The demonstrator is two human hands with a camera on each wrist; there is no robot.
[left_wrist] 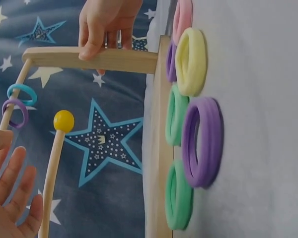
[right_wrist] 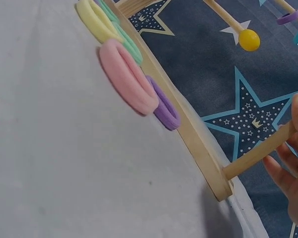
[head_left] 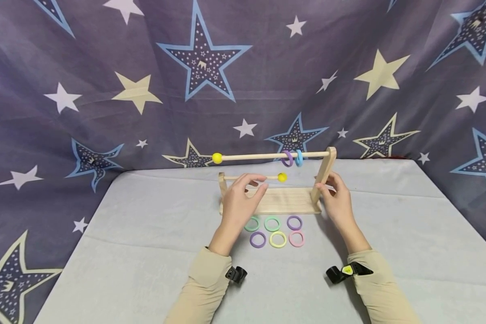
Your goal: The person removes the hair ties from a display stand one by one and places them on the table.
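Observation:
A wooden stand has a flat base (head_left: 287,201), a tall right post (head_left: 327,167) and a shorter left post (head_left: 222,184). My right hand (head_left: 340,204) holds the tall post, thumb on the near side and fingers behind. From that post an upper rod (head_left: 247,157) runs left to a yellow ball, carrying a purple hair tie (left_wrist: 25,118) and a blue hair tie (left_wrist: 34,95). My left hand (head_left: 240,200) hovers before the lower rod (left_wrist: 50,173), thumb and fingers apart with nothing between them. The lower rod's yellow ball (head_left: 282,177) shows just past its fingertips.
Two rows of hair ties lie in front of the base: green (head_left: 272,217), purple (head_left: 294,216), yellow (head_left: 277,246) and pink (head_left: 297,246) among them. A grey cloth (head_left: 146,252) covers the table. Behind it hangs a star-patterned curtain (head_left: 267,94).

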